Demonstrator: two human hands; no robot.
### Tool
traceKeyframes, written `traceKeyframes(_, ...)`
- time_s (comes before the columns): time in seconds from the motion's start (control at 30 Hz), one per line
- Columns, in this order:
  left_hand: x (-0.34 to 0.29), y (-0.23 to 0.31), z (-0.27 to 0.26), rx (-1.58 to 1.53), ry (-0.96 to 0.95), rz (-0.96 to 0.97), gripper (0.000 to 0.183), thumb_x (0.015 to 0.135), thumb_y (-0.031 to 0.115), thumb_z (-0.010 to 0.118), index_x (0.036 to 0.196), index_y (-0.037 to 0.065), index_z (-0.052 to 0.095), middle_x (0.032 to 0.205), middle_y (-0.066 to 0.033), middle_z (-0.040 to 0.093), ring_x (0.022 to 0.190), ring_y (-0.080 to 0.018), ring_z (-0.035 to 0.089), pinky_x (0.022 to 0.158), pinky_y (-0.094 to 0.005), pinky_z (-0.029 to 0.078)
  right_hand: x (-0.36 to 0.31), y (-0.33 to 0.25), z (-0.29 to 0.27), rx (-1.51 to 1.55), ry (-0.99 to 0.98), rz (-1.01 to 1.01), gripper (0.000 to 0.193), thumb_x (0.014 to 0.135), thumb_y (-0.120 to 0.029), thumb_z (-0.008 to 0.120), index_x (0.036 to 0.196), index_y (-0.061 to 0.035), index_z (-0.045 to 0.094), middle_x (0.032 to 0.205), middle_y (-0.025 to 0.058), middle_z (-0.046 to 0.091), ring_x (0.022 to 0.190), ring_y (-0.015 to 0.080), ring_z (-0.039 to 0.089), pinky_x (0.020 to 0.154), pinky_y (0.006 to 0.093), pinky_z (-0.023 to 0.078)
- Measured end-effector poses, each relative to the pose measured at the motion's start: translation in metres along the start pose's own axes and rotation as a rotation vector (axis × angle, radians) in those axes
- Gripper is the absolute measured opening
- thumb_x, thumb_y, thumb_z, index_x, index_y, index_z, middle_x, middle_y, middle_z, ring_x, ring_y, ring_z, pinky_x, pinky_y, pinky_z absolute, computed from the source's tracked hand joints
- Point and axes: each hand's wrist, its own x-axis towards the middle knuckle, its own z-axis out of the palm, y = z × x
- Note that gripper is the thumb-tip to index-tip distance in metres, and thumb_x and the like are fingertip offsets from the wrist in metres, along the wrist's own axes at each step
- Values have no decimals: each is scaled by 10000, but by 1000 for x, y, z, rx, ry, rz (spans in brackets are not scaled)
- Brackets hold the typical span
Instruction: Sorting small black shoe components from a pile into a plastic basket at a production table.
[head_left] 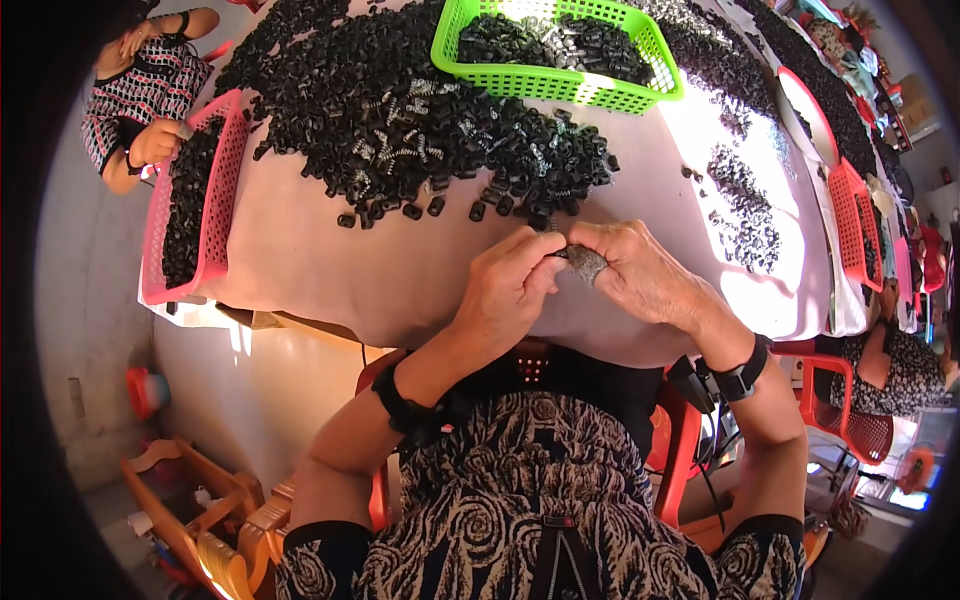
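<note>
1 small black part [562, 254], it seems, sits pinched between your left hand [506, 285] and right hand [642, 272], fingertips nearly together above the table [300, 232]. You're apparently adjusting it; the next move calls for a steady grip.

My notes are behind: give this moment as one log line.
left hand: pinching small dark piece; right hand: at same piece; black parts: heaped ahead; green basket: holds more
</note>
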Motion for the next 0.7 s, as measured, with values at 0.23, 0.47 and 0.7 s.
traceKeyframes(0.23,-2,0,-5,-335,-70,-107,164,895,-25,568,1056,-24,601,914,-47,558,762,-103,607,637,-221,498,-3,-8,-25,285,-298,384,216,841,-221,533,935,-50,624,667,48,572,596,133,548,538,305,424)
traceKeyframes(0.47,0,1,-10,-509,-144,14,188,859,-6,631,1045,19,636,1155,-78,457,1064,-179,500,906,-303,447,-15,-2,-5,849,-228,591,409,795,-401,658,1040,-74,649,673,-76,477,584,14,437,463,175,303)
traceKeyframes(0.7,0,4,-8,-564,-280,27,279,847,-11,640,1123,5,602,1151,-74,479,1106,-173,495,928,-305,438,-33,-1,22,1025,-178,390,245,882,-253,605,870,-11,638,624,-55,445,507,13,360,443,183,226)
